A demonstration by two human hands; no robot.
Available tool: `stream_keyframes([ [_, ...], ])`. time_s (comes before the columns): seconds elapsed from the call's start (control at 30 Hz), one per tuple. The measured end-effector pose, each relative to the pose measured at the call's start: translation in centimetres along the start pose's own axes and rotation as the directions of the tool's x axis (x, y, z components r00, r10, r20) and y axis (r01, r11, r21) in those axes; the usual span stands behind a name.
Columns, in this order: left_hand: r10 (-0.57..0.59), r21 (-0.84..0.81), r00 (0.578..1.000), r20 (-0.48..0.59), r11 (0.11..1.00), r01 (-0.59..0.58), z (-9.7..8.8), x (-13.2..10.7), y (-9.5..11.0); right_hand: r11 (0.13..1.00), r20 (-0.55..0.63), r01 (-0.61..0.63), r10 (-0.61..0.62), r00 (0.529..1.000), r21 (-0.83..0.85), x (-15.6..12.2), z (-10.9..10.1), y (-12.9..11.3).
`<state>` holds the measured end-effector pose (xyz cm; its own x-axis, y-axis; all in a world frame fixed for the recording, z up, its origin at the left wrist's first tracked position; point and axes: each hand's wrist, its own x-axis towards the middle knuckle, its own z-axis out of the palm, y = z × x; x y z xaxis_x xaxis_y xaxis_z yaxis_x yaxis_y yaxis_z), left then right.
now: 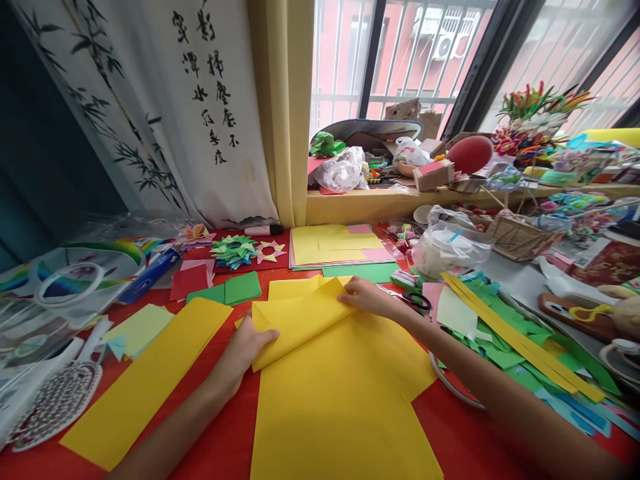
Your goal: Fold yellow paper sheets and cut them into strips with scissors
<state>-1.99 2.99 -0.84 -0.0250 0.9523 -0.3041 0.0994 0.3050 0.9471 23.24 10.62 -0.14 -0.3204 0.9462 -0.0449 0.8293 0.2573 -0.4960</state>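
Both hands are on a sheet of yellow paper point(295, 320) whose far part is folded over toward me. My left hand point(253, 343) grips its left edge, with the thumb on top and the other fingers underneath. At the upper right corner, my right hand point(363, 297) pinches the same sheet. Beneath it lies more yellow paper point(340, 427), reaching to the near edge of view. Yellow strips point(150, 380) lie stacked to the left of my left arm. Black-handled scissors point(417, 300) rest just right of my right hand, partly covered.
Green paper squares point(243, 288) and folded paper stars point(235, 251) lie at the back left. A stack of yellow and pink sheets point(330, 247) is behind the hands. Paper scraps point(515, 333) heap at the right, beside a bagged cup point(445, 247). A hairbrush point(65, 400) sits far left.
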Motion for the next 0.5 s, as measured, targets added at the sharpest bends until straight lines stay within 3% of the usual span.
stream_keyframes([
  [0.1, 0.040, 0.191, 0.997, -0.063, 0.981, -0.027, -0.3, 0.3, -0.1, 0.999, -0.038, 0.025, -0.024, 0.999, 0.029, 1.2, 0.2, -0.4],
  [0.27, 0.074, 0.387, 0.997, 0.014, 0.919, -0.074, -1.0, 0.8, 0.2, 0.995, 0.019, -0.036, 0.035, 0.999, 0.095, 3.2, 0.3, -1.1],
  [0.33, 0.101, 0.551, 0.995, 0.023, 0.829, -0.096, -1.5, 0.9, 0.3, 0.992, 0.028, -0.062, 0.059, 0.998, 0.112, 3.9, 0.4, -1.3],
  [0.4, 0.158, 0.726, 0.987, 0.025, 0.676, -0.127, -2.1, 1.0, 0.3, 0.991, 0.007, -0.076, 0.075, 0.997, 0.114, 4.4, 0.7, -1.4],
  [0.5, 0.202, 0.844, 0.979, 0.043, 0.517, -0.144, -3.0, 1.1, 0.2, 0.989, -0.041, -0.099, 0.104, 0.994, 0.111, 5.2, 1.4, -1.0],
])
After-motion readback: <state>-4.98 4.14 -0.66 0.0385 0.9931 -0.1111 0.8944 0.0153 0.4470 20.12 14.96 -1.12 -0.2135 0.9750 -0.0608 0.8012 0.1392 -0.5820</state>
